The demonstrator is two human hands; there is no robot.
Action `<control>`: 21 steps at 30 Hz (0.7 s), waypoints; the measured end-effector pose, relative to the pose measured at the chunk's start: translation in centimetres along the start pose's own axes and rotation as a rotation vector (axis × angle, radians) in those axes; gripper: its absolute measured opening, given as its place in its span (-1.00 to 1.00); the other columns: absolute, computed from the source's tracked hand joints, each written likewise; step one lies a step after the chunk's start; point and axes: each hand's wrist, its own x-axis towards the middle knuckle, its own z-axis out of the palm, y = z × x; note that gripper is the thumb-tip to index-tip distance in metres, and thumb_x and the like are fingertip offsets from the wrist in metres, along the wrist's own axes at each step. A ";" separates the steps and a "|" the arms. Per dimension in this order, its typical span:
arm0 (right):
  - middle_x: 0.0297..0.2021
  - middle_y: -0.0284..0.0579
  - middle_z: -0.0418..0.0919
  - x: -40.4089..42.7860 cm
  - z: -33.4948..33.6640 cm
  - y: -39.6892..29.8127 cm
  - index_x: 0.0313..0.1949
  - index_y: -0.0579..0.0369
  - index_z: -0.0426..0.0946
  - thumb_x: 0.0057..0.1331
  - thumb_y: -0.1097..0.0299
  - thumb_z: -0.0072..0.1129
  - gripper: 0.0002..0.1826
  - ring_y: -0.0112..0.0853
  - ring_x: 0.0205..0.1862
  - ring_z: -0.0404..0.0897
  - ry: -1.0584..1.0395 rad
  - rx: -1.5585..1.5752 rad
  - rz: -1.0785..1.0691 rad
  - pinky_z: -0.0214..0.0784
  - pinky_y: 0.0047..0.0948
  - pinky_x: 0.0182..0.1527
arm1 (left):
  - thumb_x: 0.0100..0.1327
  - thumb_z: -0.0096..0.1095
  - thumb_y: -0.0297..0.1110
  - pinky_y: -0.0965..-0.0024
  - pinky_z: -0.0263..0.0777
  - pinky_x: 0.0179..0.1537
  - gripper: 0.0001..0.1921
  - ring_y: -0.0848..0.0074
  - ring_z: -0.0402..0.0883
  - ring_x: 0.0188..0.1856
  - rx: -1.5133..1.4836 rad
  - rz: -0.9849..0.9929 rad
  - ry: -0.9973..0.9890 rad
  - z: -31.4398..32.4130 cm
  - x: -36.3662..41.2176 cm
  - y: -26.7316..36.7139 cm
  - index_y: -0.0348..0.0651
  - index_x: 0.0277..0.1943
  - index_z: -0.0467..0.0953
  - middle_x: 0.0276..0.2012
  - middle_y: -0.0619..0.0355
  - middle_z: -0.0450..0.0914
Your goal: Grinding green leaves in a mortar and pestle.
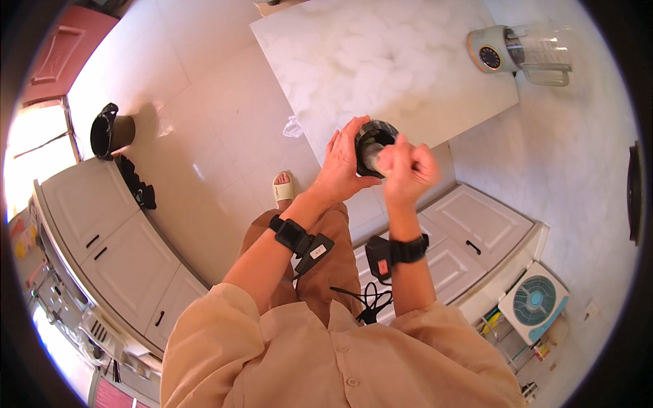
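Note:
A dark, patterned round bowl or mortar (375,126) sits at the near corner of the white marbled table (377,66). My left hand (341,166) is curved around its left side, fingers and thumb spread along the wall. Over the opening, my right hand (408,166) is closed on a pale, blurred tool (373,153), perhaps a pestle, whose lower end is inside the vessel. The inside is dark, and its contents cannot be made out. Both wrists carry black strapped devices.
A blender with a glass jug (502,51) stands at the table's far right, near the wall. A crumpled clear plastic bag (293,127) lies by the table's left edge. A lined bin (113,131) stands on the floor at left. Cabinets (137,260) line both sides; a box fan (534,301) is at lower right.

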 end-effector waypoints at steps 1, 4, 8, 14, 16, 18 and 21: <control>-0.80 -0.30 0.29 0.4 0.2 -1.2 -0.70 0.11 0.09 0.25 0.64 0.02 -0.58 -0.63 -0.72 0.28 -0.002 -0.002 0.009 0.16 -0.59 -0.66 | -0.31 0.57 -0.35 -0.02 -0.17 0.33 0.12 0.19 0.02 0.37 -0.002 -0.005 -0.006 0.1 -0.4 0.3 -0.06 0.32 -0.09 0.28 0.08 0.12; -0.80 -0.27 0.31 0.9 0.4 -1.9 -0.70 0.11 0.09 0.25 0.64 0.02 -0.59 -0.63 -0.73 0.28 -0.023 0.010 -0.011 0.18 -0.59 -0.65 | -0.31 0.58 -0.37 0.01 -0.17 0.34 0.13 0.19 0.03 0.36 -0.018 0.027 0.009 0.0 -0.2 0.5 -0.06 0.32 -0.09 0.28 0.09 0.11; -0.81 -0.28 0.32 0.2 -0.7 2.0 -0.71 0.08 0.09 0.26 0.58 0.05 -0.57 -0.64 -0.73 0.30 -0.026 -0.188 0.011 0.15 -0.61 -0.66 | -0.32 0.57 -0.38 0.00 -0.17 0.34 0.12 0.19 0.03 0.36 -0.054 0.013 -0.001 0.4 0.0 0.6 -0.06 0.32 -0.08 0.28 0.09 0.11; -0.80 -0.25 0.34 1.4 0.2 -2.3 -0.69 0.08 0.07 0.26 0.60 0.04 -0.57 -0.63 -0.72 0.28 0.052 -0.045 0.031 0.14 -0.60 -0.66 | -0.30 0.57 -0.38 0.08 -0.10 0.31 0.12 0.16 0.07 0.33 0.006 0.002 -0.001 -0.4 -0.1 0.2 -0.15 0.32 -0.10 0.28 0.03 0.12; -0.79 -0.24 0.34 1.3 0.0 -2.3 -0.69 0.08 0.07 0.26 0.60 0.03 -0.57 -0.63 -0.72 0.28 0.028 -0.039 0.028 0.14 -0.59 -0.66 | -0.30 0.57 -0.38 0.17 -0.03 0.29 0.13 0.14 0.11 0.31 0.023 0.031 -0.004 -0.5 0.0 0.8 -0.23 0.32 -0.12 0.30 -0.01 0.10; -0.79 -0.23 0.35 1.0 -0.6 -0.5 -0.69 0.10 0.07 0.27 0.61 0.01 -0.58 -0.63 -0.72 0.28 0.004 -0.080 0.068 0.16 -0.59 -0.65 | -0.30 0.57 -0.38 0.17 -0.03 0.29 0.13 0.14 0.11 0.30 0.023 0.022 -0.018 -0.4 -0.2 1.2 -0.23 0.32 -0.12 0.29 -0.01 0.10; -0.78 -0.24 0.35 0.9 -1.3 1.6 -0.69 0.09 0.06 0.27 0.60 0.02 -0.58 -0.63 -0.71 0.28 0.069 -0.066 0.067 0.15 -0.58 -0.65 | -0.30 0.57 -0.38 0.17 -0.02 0.29 0.13 0.14 0.10 0.30 0.039 0.025 -0.029 0.0 0.1 1.2 -0.23 0.32 -0.12 0.30 -0.01 0.10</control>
